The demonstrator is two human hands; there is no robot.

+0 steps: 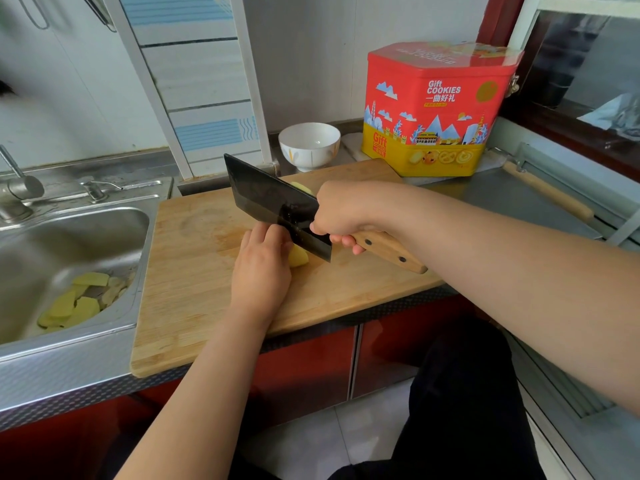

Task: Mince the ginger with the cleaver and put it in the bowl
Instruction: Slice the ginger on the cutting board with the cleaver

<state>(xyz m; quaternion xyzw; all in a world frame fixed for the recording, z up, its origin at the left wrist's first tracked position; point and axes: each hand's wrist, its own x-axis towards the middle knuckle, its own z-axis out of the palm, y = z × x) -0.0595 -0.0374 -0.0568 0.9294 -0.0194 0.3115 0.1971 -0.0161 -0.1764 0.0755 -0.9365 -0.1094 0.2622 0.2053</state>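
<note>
On the steel tabletop [485,199] beside the sink [69,244], we have laid a wooden cutting board [194,289] so that its left edge hangs over the basin rim, which probably keeps scraps within reach of the drain; yellow peelings [76,299] already lie in the sink bottom. Behind the board stands a red and yellow cookie tin [436,109], and to its left, just past the board's far edge, waits the white bowl [309,145], close enough for a short carry once the mincing is done. A wooden rolling pin [547,195] lies well off to the right, out of our way.

Our right hand [341,211] has its grip closed round the top of the cleaver's wooden handle, right up against the blade, a hold that we judge gives control over a heavy tool. The cleaver [273,199] stands on edge across the middle of the board. Our left hand [261,268] curls its fingers over the ginger [299,259] and pins it to the board right against the near face of the blade, so the blade can ride along the knuckles. Another pale yellow bit [301,188] shows behind the blade. The ginger looks barely cut, so the task is at an early stage. Nothing blocks the way to the bowl except the blade itself.
</note>
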